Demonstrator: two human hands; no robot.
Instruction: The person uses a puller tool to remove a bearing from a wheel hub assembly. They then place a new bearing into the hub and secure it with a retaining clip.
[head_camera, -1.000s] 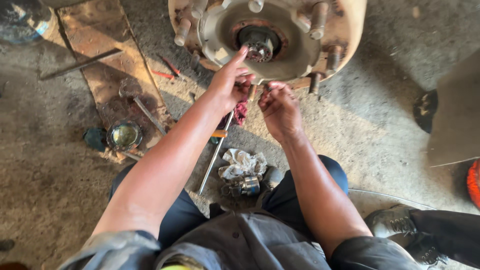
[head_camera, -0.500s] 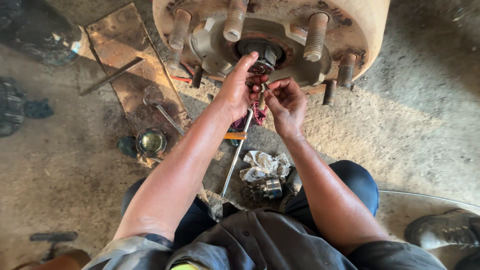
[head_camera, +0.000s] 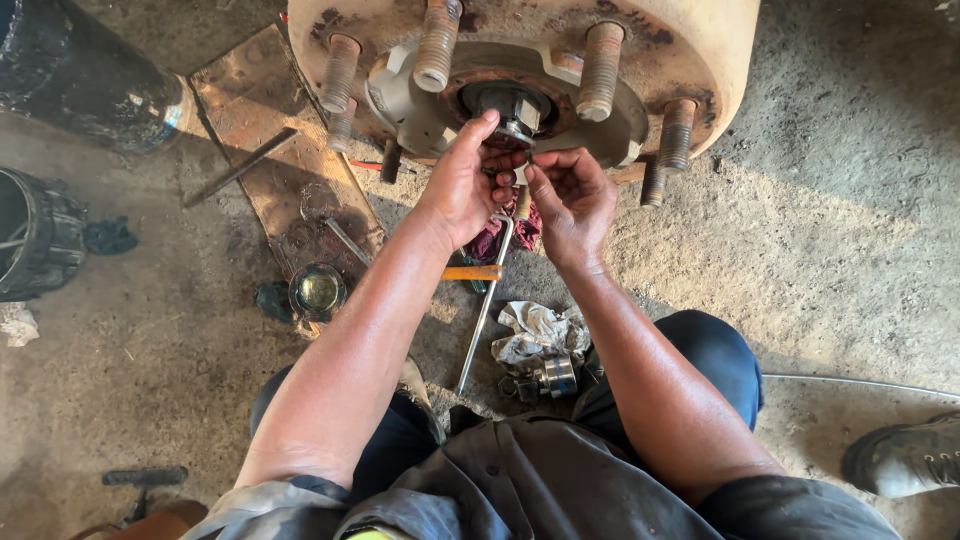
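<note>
Left hand (head_camera: 462, 185): grip narrow, fingertips pinched on the nut (head_camera: 515, 122) at the centre of the wheel hub (head_camera: 520, 70); thumb raised against the nut's upper edge.

Right hand (head_camera: 572, 200): palm up, just beside the left, fingers curled close under the same nut; whether they hold anything cannot be told.

Nut: seated on the hub's middle spindle, ringed by long rusty studs (head_camera: 600, 72) that point toward the camera.

Wheel hub: pale, rust-stained, at the top of the view, close above the concrete floor (head_camera: 820, 250).

Red rag (head_camera: 500, 238): on the floor directly beneath both hands.

Long metal bar (head_camera: 482, 312): lying on the floor from under the hands down toward the person's knees; an orange-handled tool (head_camera: 472, 272) crosses it.

Crumpled grey rag (head_camera: 540, 332): beside the bar, with small metal parts (head_camera: 548, 378) just below it.

Round tin (head_camera: 317, 292): open, left of the forearm, at the edge of a rusty flat plate (head_camera: 270, 120).
</note>
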